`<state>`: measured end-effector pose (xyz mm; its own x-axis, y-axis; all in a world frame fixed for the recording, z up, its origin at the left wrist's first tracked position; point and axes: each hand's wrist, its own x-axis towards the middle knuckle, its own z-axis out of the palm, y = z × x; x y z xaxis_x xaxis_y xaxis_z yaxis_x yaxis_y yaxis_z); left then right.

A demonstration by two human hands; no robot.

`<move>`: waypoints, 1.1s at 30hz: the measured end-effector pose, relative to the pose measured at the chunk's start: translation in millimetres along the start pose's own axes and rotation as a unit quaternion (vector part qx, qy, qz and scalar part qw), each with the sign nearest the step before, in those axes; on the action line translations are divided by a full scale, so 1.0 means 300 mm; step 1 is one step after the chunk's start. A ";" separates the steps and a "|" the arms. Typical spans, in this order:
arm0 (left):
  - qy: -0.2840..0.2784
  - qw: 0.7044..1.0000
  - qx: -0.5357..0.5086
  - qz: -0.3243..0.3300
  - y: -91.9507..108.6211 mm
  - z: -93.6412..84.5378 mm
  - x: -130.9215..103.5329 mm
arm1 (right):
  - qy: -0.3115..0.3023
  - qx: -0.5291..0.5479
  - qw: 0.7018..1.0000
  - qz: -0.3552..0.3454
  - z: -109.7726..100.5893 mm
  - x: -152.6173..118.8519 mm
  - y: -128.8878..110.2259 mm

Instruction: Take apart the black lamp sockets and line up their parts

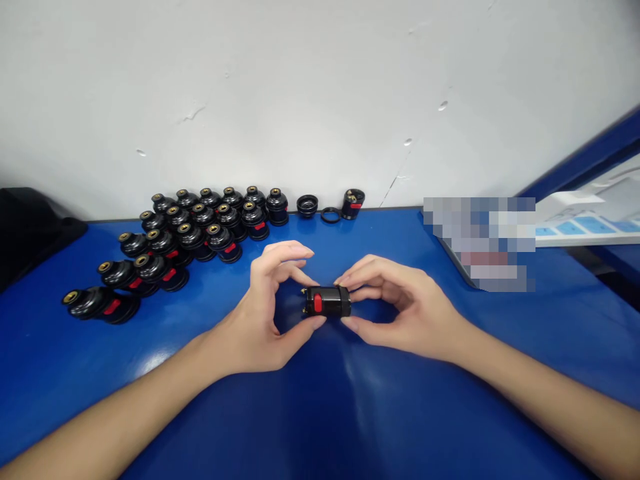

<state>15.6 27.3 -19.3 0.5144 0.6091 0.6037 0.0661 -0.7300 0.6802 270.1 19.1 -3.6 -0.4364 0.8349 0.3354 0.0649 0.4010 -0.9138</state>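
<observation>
A black lamp holder body with a red switch lies sideways between my hands, its brass terminals pointing left. My left hand grips its middle, thumb on the near side and a fingertip on the far side, the other fingers curved above. My right hand pinches the right end between thumb and fingers, at the black ring around that end. Beyond them, near the wall, are a black domed cap, a loose black ring and another lamp holder body with a red switch.
Several capped lamp holders with brass threaded tops stand in rows on the blue table at the left. A pixelated, dark-edged object lies at the right. Behind runs a white wall; black fabric is at the far left.
</observation>
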 end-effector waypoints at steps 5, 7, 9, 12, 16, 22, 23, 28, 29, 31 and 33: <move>0.003 0.997 0.068 0.026 -0.015 -0.004 0.000 | 0.000 -0.007 1.000 0.004 -0.002 -0.002 0.004; -0.006 0.997 0.074 0.020 -0.012 -0.006 0.001 | -0.001 -0.009 1.000 0.005 -0.003 -0.003 0.005; -0.018 0.998 0.053 0.001 -0.007 -0.006 0.001 | -0.003 -0.007 1.000 0.006 -0.003 -0.003 0.005; -0.019 0.999 0.030 -0.034 -0.003 0.000 -0.003 | -0.006 -0.001 1.000 0.006 -0.003 -0.003 0.004; -0.002 0.999 0.023 -0.045 0.001 0.008 -0.005 | -0.007 0.002 1.000 0.004 -0.001 -0.003 0.001; 0.016 0.999 0.017 0.024 -0.010 0.005 -0.002 | -0.008 0.002 1.000 0.001 -0.001 -0.006 0.007; 0.019 0.999 0.024 0.036 -0.015 0.004 -0.001 | -0.007 0.003 1.000 0.000 -0.002 -0.006 0.009; 0.015 0.997 0.071 0.040 -0.019 -0.002 0.006 | -0.007 -0.004 1.000 0.003 -0.008 -0.011 0.012; 0.010 0.997 0.067 0.031 -0.015 -0.003 0.007 | -0.007 -0.005 1.000 0.005 -0.009 -0.012 0.012; 0.001 0.999 0.048 0.010 -0.005 -0.003 0.007 | -0.010 -0.004 1.000 0.003 -0.010 -0.012 0.012; -0.001 0.999 0.033 -0.010 0.001 -0.001 0.003 | -0.012 -0.001 1.000 0.000 -0.009 -0.010 0.013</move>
<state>15.7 27.7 -18.4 0.5143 0.6234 0.5889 0.1322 -0.7361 0.6638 274.0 19.2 -7.6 -0.4571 0.8262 0.3293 0.0677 0.4015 -0.9134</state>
